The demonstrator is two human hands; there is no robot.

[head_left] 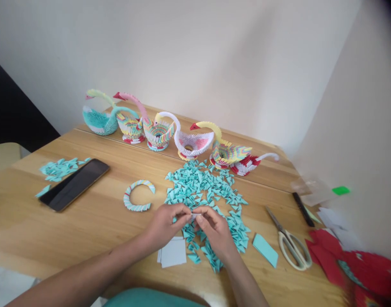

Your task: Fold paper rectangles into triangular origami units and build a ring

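My left hand and my right hand meet above a pile of teal folded paper triangles. Between the thumbs and forefingers of both is a small piece of white paper, pinched from either side. Fingers cover most of it, so its fold cannot be made out. Below my left hand lies a short stack of white paper squares. A curved, C-shaped chain of paper pieces, mostly pale teal, rests to the left of the hands.
Paper swans line the back of the wooden table. A phone lies at left beside more teal triangles. Teal paper slips, scissors, a black cutter-like tool and red paper are on the right.
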